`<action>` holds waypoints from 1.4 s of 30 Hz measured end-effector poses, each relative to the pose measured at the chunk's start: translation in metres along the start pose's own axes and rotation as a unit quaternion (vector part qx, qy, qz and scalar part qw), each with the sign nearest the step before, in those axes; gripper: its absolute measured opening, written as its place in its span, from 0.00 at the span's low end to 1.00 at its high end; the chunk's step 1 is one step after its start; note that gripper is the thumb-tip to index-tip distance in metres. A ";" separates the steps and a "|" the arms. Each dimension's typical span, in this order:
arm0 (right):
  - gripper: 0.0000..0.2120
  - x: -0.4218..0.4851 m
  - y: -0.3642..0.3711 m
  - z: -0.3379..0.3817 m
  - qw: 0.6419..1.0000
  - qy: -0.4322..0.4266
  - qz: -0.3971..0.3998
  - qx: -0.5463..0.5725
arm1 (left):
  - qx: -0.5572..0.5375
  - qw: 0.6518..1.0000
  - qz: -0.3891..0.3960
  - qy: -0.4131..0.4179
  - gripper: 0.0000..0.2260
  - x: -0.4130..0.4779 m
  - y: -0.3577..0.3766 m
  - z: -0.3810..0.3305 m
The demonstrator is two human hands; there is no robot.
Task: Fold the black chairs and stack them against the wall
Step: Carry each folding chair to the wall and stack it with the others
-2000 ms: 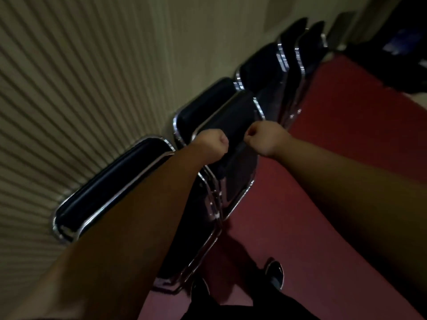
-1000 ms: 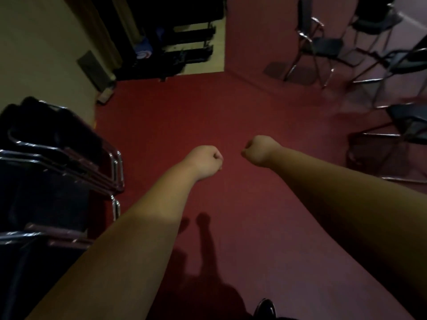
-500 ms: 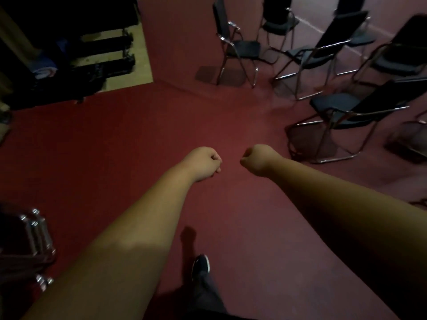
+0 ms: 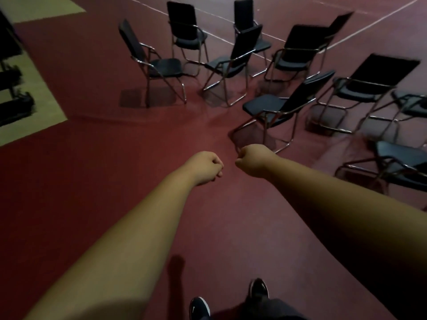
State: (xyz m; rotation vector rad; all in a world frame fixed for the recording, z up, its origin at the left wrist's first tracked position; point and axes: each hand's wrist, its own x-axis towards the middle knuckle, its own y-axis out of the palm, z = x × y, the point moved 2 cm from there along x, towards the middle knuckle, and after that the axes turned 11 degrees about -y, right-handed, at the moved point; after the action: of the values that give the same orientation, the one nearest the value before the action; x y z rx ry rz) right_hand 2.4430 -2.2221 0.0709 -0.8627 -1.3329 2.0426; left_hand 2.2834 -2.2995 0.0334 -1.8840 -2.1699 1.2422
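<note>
Standing in dark shoes (image 4: 199,308) on flat red carpet (image 4: 115,169), arms stretched out front. The left hand (image 4: 205,168) and right hand (image 4: 254,163) are both balled into fists, nothing in either. The nearest black chair (image 4: 277,107) sits unfolded just past the right fist, not touching. More padded chrome-tube chairs (image 4: 189,40) are scattered beyond.

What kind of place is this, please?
Probably a meeting hall or event room: many black chairs with metal frames stand loosely grouped on a wide red carpet, and white lines mark the floor beyond.
</note>
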 end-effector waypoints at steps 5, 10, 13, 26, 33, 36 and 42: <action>0.16 0.014 -0.008 -0.054 0.998 0.056 -0.024 0.032 | 0.026 0.998 0.040 0.029 0.10 0.039 0.022 -0.041; 0.13 0.038 -0.014 -0.120 0.989 0.110 -0.031 0.096 | 0.061 0.994 0.075 0.045 0.10 0.084 0.053 -0.084; 0.13 0.064 -0.023 -0.158 0.987 0.119 -0.033 0.106 | 0.075 0.993 0.083 0.042 0.09 0.117 0.066 -0.110; 0.13 0.194 -0.096 -0.324 0.967 0.158 -0.032 0.199 | 0.031 0.997 0.067 -0.026 0.08 0.268 0.078 -0.236; 0.15 0.271 -0.115 -0.367 0.965 0.161 -0.034 0.205 | -0.020 0.993 0.113 -0.039 0.10 0.357 0.075 -0.281; 0.14 0.309 -0.114 -0.391 0.951 0.188 -0.040 0.242 | -0.065 0.988 0.131 -0.052 0.10 0.410 0.072 -0.301; 0.13 0.381 -0.128 -0.443 0.930 0.261 -0.027 0.258 | -0.060 0.981 0.171 -0.065 0.08 0.523 0.064 -0.330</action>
State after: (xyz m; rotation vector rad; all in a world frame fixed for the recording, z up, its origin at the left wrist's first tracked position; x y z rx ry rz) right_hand 2.5456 -1.6411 -0.0265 -1.0035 -0.4919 1.8065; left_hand 2.3527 -1.6842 -0.0220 -2.3686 -2.0850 1.3436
